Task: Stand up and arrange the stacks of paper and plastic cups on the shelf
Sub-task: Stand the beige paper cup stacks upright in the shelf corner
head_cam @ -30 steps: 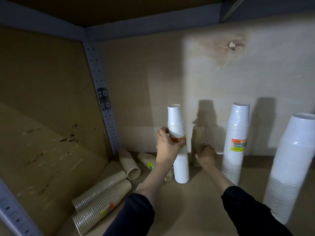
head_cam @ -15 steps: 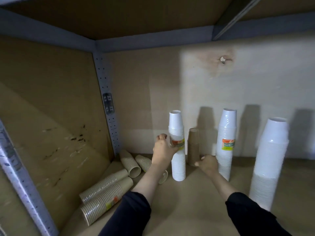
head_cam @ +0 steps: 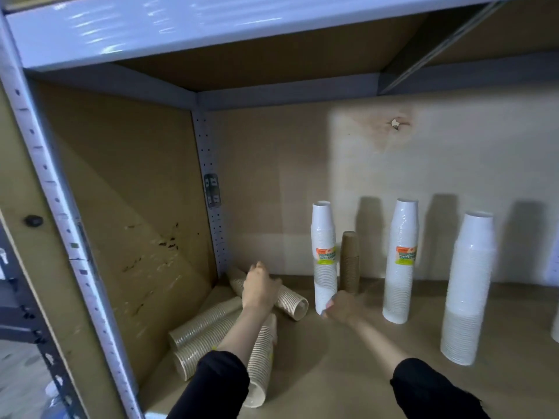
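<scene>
Three white plastic cup stacks stand on the shelf board (head_cam: 348,376): a labelled one (head_cam: 325,258), a second labelled one (head_cam: 400,261) and a wider one (head_cam: 467,285). A short brown paper stack (head_cam: 350,261) stands upright between the first two. Several brown paper stacks lie tipped in the back-left corner, one (head_cam: 292,300) nearest the white stacks, two (head_cam: 199,334) by the side wall, one (head_cam: 263,361) under my left forearm. My left hand (head_cam: 260,288) lies on the corner stacks, fingers stretched toward the corner. My right hand (head_cam: 344,306), blurred, hovers at the first white stack's base, holding nothing.
A perforated metal post (head_cam: 208,192) runs up the back-left corner and another (head_cam: 60,222) up the front left. The upper shelf's beam (head_cam: 211,25) hangs overhead. Part of another white stack (head_cam: 556,267) shows at the right edge. Bare board lies in front of the standing stacks.
My left hand let go of the first white stack and dropped left onto the lying brown stacks. My right hand drew back from the brown upright stack. The view pulled back and tilted up.
</scene>
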A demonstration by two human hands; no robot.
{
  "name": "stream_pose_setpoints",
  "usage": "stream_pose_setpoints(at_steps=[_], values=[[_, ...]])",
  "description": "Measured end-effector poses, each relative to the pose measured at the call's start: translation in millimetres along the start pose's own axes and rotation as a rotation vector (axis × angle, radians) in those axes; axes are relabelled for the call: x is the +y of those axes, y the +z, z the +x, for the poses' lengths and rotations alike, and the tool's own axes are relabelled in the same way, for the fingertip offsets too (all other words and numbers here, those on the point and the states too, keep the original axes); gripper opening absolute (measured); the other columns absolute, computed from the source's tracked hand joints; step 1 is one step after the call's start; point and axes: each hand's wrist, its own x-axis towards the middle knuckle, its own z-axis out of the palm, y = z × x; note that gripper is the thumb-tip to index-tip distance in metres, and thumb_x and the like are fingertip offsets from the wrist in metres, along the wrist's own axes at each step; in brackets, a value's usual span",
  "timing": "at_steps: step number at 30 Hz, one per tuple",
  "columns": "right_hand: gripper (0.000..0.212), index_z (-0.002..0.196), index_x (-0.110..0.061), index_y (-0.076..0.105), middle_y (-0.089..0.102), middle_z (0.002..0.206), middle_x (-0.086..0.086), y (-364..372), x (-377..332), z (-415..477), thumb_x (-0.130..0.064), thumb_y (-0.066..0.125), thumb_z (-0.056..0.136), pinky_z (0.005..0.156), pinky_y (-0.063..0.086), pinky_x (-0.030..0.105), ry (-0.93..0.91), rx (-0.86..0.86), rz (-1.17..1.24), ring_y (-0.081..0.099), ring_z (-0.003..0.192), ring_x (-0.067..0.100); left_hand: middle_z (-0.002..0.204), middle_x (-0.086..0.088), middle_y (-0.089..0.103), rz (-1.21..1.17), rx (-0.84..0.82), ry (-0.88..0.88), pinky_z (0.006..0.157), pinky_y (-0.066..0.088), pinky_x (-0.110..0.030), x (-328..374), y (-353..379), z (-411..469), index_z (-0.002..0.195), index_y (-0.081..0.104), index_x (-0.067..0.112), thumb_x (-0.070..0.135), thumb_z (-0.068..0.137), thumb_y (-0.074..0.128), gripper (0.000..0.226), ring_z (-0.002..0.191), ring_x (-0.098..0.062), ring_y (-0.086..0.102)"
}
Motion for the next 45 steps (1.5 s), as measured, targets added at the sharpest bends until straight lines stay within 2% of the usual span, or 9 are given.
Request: stream_pose_setpoints(at_steps=[2, 5, 8, 16, 27, 34, 38, 42, 45], values=[[0.031, 0.109, 0.0, 0.065, 0.065, 0.109, 0.01, 13.0, -14.5, -1.5, -0.016, 0.059, 0.084, 0.075, 0.046, 0.023, -0.055, -0.005, -0.02, 0.061, 0.112, 0.026, 0.124, -0.019, 0.055, 0.004, 0.005, -0.038, 0.094, 0.044, -0.037, -16.3, -6.0, 5.5, 0.118, 0.052, -0.002, 0.012, 0.089, 0.052, 0.032, 0.114, -0.035, 0.053], [0.033, 0.104, 0.001, 0.068, 0.068, 0.109, 0.015, 26.8, -38.1, 3.3, -0.018, 0.06, 0.079, 0.073, 0.045, 0.025, -0.147, -0.028, -0.058, 0.063, 0.107, 0.028, 0.121, -0.021, 0.057, 0.019, -0.002, -0.062, 0.089, 0.046, -0.035, -37.1, -11.3, 17.1, 0.115, 0.055, -0.003, 0.008, 0.089, 0.05, 0.029, 0.111, -0.035, 0.055], [0.04, 0.116, -0.005, 0.062, 0.064, 0.122, 0.013, 34.5, -57.2, 11.3, -0.022, 0.062, 0.079, 0.089, 0.048, 0.029, -0.209, -0.026, -0.109, 0.06, 0.114, 0.027, 0.125, -0.02, 0.056, 0.04, -0.021, -0.097, 0.089, 0.046, -0.032, -49.8, -11.6, 34.1, 0.12, 0.052, -0.002, 0.009, 0.092, 0.048, 0.031, 0.113, -0.033, 0.056], [0.047, 0.133, -0.001, 0.044, 0.04, 0.144, 0.018, 53.3, -78.7, 40.8, -0.015, 0.053, 0.089, 0.104, 0.036, 0.029, -0.371, 0.001, -0.283, 0.043, 0.131, 0.028, 0.118, -0.023, 0.063, 0.03, -0.032, -0.162, 0.083, 0.05, -0.033, -68.4, 2.4, 84.4, 0.111, 0.059, -0.007, 0.012, 0.094, 0.047, 0.028, 0.108, -0.033, 0.061], [0.055, 0.133, 0.003, 0.043, 0.042, 0.139, 0.019, 72.5, -76.5, 80.6, -0.022, 0.06, 0.088, 0.108, 0.034, 0.034, -0.249, -0.066, -0.359, 0.041, 0.13, 0.031, 0.139, -0.019, 0.049, -0.076, -0.183, -0.412, 0.102, 0.04, -0.031, -85.4, 29.0, 128.3, 0.133, 0.045, -0.005, 0.035, 0.095, 0.046, 0.055, 0.127, -0.031, 0.048], [0.049, 0.122, 0.001, 0.057, 0.058, 0.129, 0.019, 72.4, -74.6, 92.6, -0.026, 0.066, 0.082, 0.1, 0.043, 0.032, -0.159, -0.014, -0.16, 0.055, 0.122, 0.031, 0.136, -0.02, 0.051, -0.448, -0.233, -0.575, 0.099, 0.047, -0.036, -101.7, 36.1, 146.2, 0.135, 0.039, -0.006, 0.026, 0.082, 0.069, 0.07, 0.122, -0.034, 0.052], [0.054, 0.117, 0.006, 0.059, 0.06, 0.123, 0.023, 67.6, -72.9, 91.5, -0.026, 0.073, 0.076, 0.09, 0.046, 0.033, -0.138, 0.123, 0.135, 0.058, 0.114, 0.034, 0.126, -0.02, 0.059, -0.336, -0.065, -0.423, 0.093, 0.051, -0.038, -97.6, 31.4, 151.2, 0.126, 0.051, -0.002, 0.032, 0.075, 0.075, 0.065, 0.114, -0.034, 0.059], [0.066, 0.124, 0.005, 0.046, 0.05, 0.127, 0.022, 74.7, -71.9, 95.2, -0.013, 0.077, 0.069, 0.081, 0.04, 0.022, -0.118, 0.23, 0.436, 0.055, 0.111, 0.033, 0.123, -0.02, 0.059, -0.277, 0.092, -0.217, 0.084, 0.047, -0.033, -94.0, 22.6, 149.7, 0.119, 0.047, 0.0, 0.021, 0.073, 0.077, 0.06, 0.111, -0.034, 0.059], [0.062, 0.12, 0.007, 0.045, 0.049, 0.123, 0.023, 86.0, -65.8, 93.6, -0.007, 0.077, 0.069, 0.074, 0.029, 0.011, -0.129, 0.288, 0.507, 0.052, 0.11, 0.033, 0.123, -0.022, 0.059, -0.281, 0.119, -0.185, 0.091, 0.049, -0.039, -99.9, 20.9, 144.1, 0.12, 0.045, -0.002, 0.014, 0.071, 0.078, 0.062, 0.113, -0.035, 0.058]])
